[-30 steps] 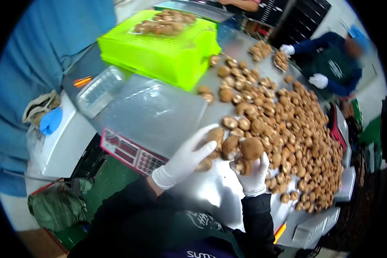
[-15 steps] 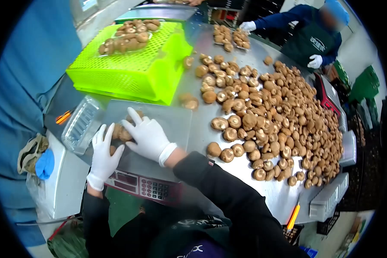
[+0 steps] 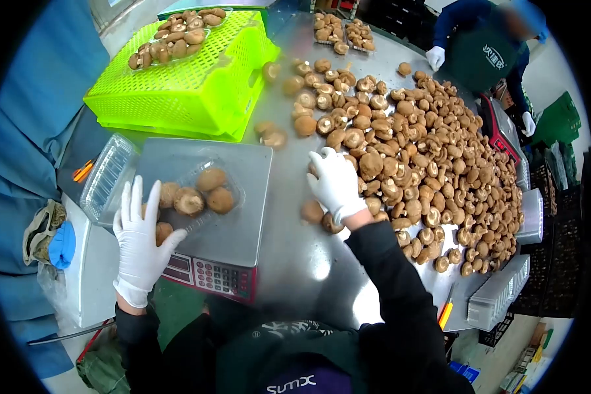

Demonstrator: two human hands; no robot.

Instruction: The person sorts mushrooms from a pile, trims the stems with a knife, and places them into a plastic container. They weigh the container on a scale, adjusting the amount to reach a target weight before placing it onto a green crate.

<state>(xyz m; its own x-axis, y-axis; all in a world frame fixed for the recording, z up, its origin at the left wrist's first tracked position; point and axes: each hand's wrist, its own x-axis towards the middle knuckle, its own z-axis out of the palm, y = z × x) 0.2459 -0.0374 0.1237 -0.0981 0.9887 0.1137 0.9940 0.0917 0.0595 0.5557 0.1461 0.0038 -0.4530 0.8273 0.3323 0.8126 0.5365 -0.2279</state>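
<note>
My left hand (image 3: 141, 243), in a white glove, lies with its fingers apart along the left side of a clear plastic tray (image 3: 233, 172). Several shiitake mushrooms (image 3: 188, 201) sit in that tray, some partly behind my fingers. Beneath it is the metal plate of a scale (image 3: 243, 226) with a red keypad front. My right hand (image 3: 338, 187), also gloved, is over the near left edge of a big heap of shiitake mushrooms (image 3: 433, 164). Its fingers are curled round a mushroom, of which only a bit of brown shows.
An upturned lime-green crate (image 3: 171, 105) stands behind the scale, bearing filled mushroom trays (image 3: 171, 47). An empty clear tray (image 3: 110, 177) and an orange-handled tool (image 3: 83, 171) lie left. Stacked trays (image 3: 499, 292) and a yellow knife (image 3: 445, 315) are right. A co-worker (image 3: 486, 52) stands across.
My right hand has moved right, from the tray on the scale to the mushroom heap. My left hand has shifted slightly left and down. The co-worker's arms have moved.
</note>
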